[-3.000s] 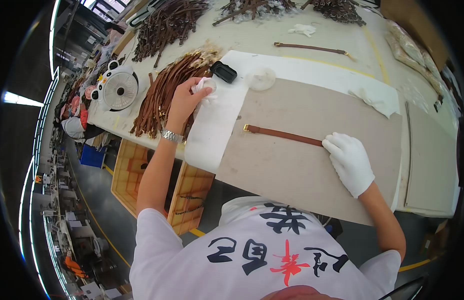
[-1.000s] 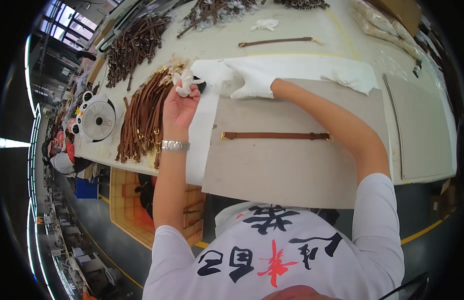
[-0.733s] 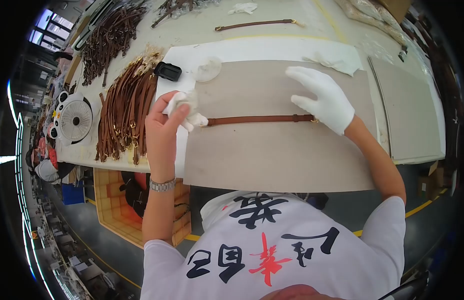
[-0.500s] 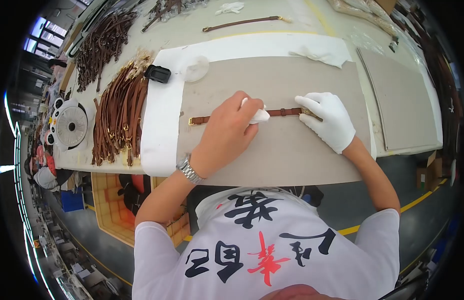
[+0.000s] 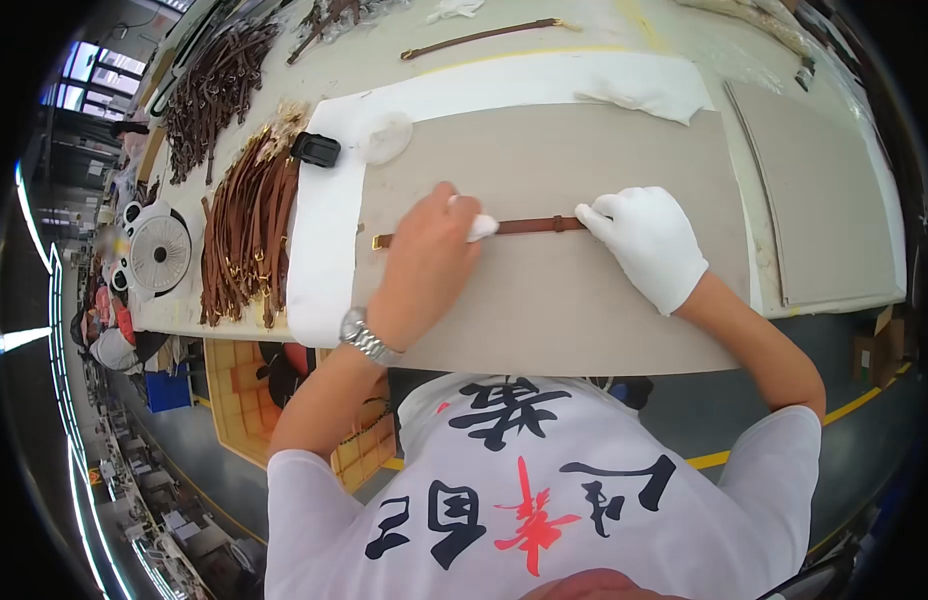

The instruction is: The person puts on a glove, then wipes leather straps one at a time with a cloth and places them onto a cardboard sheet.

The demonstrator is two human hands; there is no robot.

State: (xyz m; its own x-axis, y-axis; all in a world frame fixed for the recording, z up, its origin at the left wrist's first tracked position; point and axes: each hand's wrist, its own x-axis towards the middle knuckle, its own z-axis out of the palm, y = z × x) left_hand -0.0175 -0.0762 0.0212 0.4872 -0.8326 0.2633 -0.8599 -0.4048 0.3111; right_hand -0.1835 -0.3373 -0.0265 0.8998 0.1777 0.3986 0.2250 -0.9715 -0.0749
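Note:
A brown leather strap with a small gold buckle lies across a grey board. My left hand, bare and with a metal watch at the wrist, is closed on a wadded white cloth. The cloth touches the strap, and the hand covers part of the strap's left half. In a white glove, my right hand pinches the strap near its right end, which the fingers hide.
Many brown straps lie bunched at the left, with a darker bunch behind. A black holder, a clear round disc and a white glove lie near the board. A small fan stands far left.
My left hand and the cloth have slid left along the strap toward the buckle. My right hand has shifted slightly left and now hides the strap's right end.

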